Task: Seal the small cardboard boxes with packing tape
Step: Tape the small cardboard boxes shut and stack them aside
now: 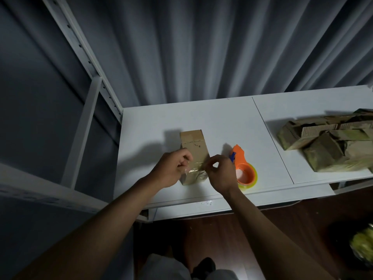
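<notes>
A small brown cardboard box (194,147) lies lengthwise on the white table (222,118). A strip of clear packing tape (196,168) stretches across its near end. My left hand (173,167) pinches the tape's left end with curled fingers at the box's left side. At the right edge of the box, my right hand (221,171) pinches the other end of the tape between thumb and fingers. An orange tape dispenser (243,168) with a clear roll lies on the table just right of my right hand.
A heap of several cardboard boxes (327,138) sits on the right part of the table. A white metal shelf frame (86,110) stands to the left. Grey curtains hang behind. A dark bag with yellowish contents (361,245) rests on the wooden floor.
</notes>
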